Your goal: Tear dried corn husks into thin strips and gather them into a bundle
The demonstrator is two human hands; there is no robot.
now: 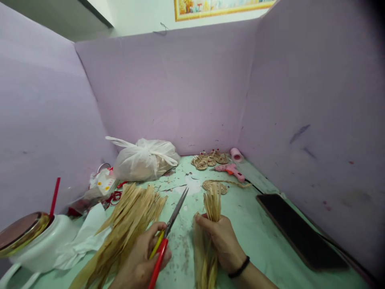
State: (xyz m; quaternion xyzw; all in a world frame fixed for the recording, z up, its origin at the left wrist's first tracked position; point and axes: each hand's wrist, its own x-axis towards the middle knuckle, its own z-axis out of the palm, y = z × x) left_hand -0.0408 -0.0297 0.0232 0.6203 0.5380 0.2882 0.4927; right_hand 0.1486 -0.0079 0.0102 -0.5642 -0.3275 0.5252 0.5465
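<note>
My left hand (147,253) is closed around the red and yellow handles of a pair of scissors (176,214), whose blades point up and away and look nearly together. Held in my right hand (224,241) is a bunch of dry straw-coloured strips (213,202); its ends stick up above the fist and the rest hangs below. A dark band circles the right wrist. Beside my left hand lies a larger pile of the same strips (129,216), partly hidden by that hand. Just beyond the held bunch is a flat braided piece (215,186) with a loose tail.
At the back stand a tied white plastic bag (144,160), several small braided pieces (207,159), a pink glue gun (231,170) and a pink spool (236,155). A phone-like black slab (300,230) lies right. A white lidded mug (42,241) and tissue (87,237) are left. Purple walls enclose three sides.
</note>
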